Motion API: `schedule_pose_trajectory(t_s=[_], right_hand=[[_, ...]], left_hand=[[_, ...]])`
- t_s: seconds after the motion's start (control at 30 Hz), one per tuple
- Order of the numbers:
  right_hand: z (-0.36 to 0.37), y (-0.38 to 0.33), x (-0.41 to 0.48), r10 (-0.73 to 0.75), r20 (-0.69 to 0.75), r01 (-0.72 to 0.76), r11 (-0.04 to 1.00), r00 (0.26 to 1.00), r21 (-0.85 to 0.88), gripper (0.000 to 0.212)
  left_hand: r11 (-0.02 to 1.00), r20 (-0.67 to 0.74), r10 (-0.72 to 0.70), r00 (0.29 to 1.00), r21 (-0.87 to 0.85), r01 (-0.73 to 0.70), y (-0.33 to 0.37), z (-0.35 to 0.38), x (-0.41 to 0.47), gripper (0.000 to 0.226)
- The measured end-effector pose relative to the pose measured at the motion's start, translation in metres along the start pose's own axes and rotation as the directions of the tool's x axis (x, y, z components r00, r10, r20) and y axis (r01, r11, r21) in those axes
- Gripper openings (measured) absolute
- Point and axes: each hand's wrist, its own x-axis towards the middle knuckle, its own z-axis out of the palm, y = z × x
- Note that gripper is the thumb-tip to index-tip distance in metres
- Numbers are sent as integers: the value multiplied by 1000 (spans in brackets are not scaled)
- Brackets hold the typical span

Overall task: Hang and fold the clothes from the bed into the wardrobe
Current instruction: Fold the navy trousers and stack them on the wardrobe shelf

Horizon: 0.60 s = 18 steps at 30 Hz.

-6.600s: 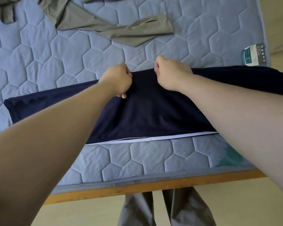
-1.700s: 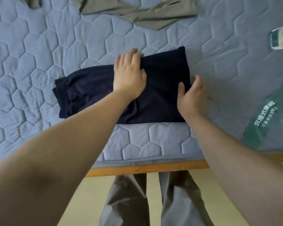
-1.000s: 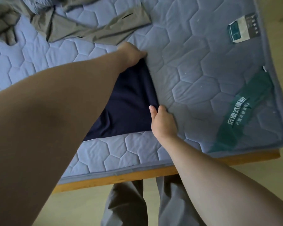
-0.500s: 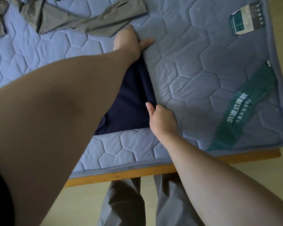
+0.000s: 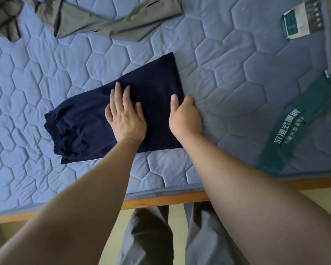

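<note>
Task thing: the dark navy folded fabric garment (image 5: 151,96) lies flat on the blue-grey hexagon-quilted mattress (image 5: 227,60). Its long axis runs from 8 o'clock to 1 o'clock, with the gathered end (image 5: 54,131) toward 8.
Left hand (image 5: 125,116): released, palm down, my fingers straight and pointing to 12, pressing on the middle of the garment.
Right hand (image 5: 185,117): grasping the garment's 3 o'clock edge, thumb on top of the cloth and fingers curled at the fold (how far under they reach I cannot tell).
At 11 o'clock of the garment: a crumpled olive-grey cloth garment (image 5: 113,20), well apart from the navy one.
At 2 o'clock: a white and dark-green rectangular sewn label (image 5: 302,20) near the mattress corner.
At 4 o'clock: a dark-green fabric band with pale printed characters (image 5: 290,123).
At 6 o'clock: the orange-brown wooden bed frame (image 5: 161,199), with my grey trouser legs (image 5: 151,236) just below it.
</note>
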Motion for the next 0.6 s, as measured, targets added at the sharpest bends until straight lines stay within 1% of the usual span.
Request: schedule_pose_trajectory(t_s=[0.07,0.17,0.23,0.4,0.5,0.6], right_hand=[[-2,-7,7,-27,-15,26,998,1000,-55,45],[-15,-9,6,-111,-48,107,991,993,-84,39],[-33,-3,1,-154,-102,146,986,983,-80,37],[-114,32,-8,-151,-297,123,986,943,-110,37],[-142,41,-19,-194,-335,158,978,922,-133,32],[-141,31,-32,-293,-320,251,953,901,-168,34]], left_hand=[[998,67,-46,997,43,43,-10,3,-10,60],[998,135,-26,991,60,18,-11,5,-14,65],[999,156,9,988,51,-17,-3,3,-13,68],[990,233,133,963,19,-142,34,3,-23,75],[977,271,206,940,-7,-212,58,6,-24,77],[989,328,141,934,6,-151,74,5,-15,82]])
